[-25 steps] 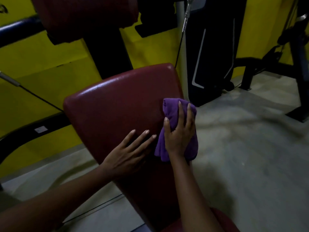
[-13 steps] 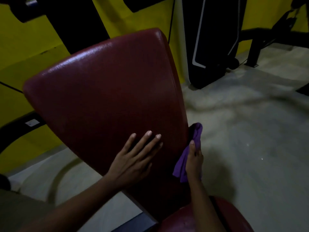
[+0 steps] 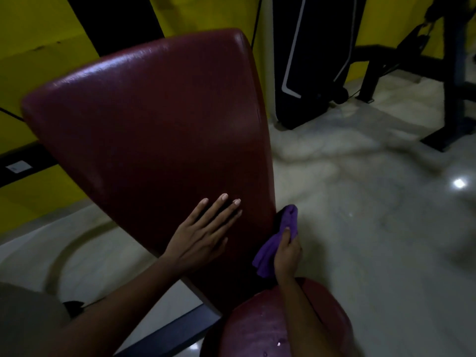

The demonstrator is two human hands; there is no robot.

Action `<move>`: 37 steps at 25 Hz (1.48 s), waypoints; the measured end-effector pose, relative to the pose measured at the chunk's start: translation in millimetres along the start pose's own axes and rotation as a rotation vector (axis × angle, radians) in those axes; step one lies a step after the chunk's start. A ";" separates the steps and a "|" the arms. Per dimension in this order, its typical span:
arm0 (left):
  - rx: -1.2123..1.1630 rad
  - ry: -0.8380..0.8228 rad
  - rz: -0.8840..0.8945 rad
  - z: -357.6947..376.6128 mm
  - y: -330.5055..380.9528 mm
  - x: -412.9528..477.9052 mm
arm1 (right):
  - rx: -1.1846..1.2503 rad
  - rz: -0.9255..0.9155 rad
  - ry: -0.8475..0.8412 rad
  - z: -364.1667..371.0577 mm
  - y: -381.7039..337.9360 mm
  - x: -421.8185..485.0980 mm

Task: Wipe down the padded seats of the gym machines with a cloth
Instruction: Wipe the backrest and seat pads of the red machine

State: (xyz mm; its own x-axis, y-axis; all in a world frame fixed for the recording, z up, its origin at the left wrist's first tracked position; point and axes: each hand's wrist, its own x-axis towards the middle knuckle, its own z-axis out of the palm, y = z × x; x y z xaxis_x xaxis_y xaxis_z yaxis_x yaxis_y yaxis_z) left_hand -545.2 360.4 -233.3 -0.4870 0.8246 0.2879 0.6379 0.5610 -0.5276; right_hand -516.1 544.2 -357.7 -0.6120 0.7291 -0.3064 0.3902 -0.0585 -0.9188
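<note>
Head | left hand (image 3: 203, 237) stays flat, open on backrest (image 3: 154, 119) | right hand (image 3: 287, 251) still grips cloth (image 3: 277, 243) at pad's edge

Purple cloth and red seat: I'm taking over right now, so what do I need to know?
Left hand: open, flat on the lower face of the red back pad.
Right hand: grip shut on the purple cloth, pressed at the pad's right side edge, low down.
Done: cannot tell how much is wiped.
Left: finish that edge, then the round seat pad below, which shows droplets.
</note>
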 end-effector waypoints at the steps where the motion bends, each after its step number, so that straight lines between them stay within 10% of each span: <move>1: -0.077 -0.026 -0.020 -7.5 -0.7 0.4 | 0.009 -0.044 0.002 -11.1 -21.0 -10.0; 11: -1.944 0.147 -1.489 -154.2 61.6 10.2 | -0.129 -0.527 -0.622 -102.4 -154.2 -143.5; 17: -2.352 0.851 -2.002 -182.4 63.8 -8.9 | -0.435 -0.738 -1.445 -81.6 -196.3 -162.9; 22: -1.924 1.143 -2.098 -174.2 10.6 -36.4 | -0.697 -1.720 -0.844 -14.6 -260.2 -134.3; 26: -1.461 0.790 -2.146 -142.5 -60.4 -23.6 | -0.938 -2.199 -0.451 45.6 -286.2 -83.5; 30: -1.159 0.748 -1.770 -110.6 -124.7 8.3 | -0.804 -2.406 -0.193 63.6 -273.2 -63.3; 37: -1.478 0.872 -2.157 -49.5 -82.2 -18.2 | -0.682 -2.428 -0.159 65.4 -272.5 -64.3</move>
State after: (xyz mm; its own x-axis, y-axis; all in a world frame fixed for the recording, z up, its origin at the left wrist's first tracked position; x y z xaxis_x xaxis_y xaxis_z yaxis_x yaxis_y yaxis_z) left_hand -559.3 302.9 -155.5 -0.6258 -0.7064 -0.3308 -0.0475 -0.3888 0.9201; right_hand -628.0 468.7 -103.8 -0.1343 -0.8145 0.5644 -0.6426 0.5051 0.5761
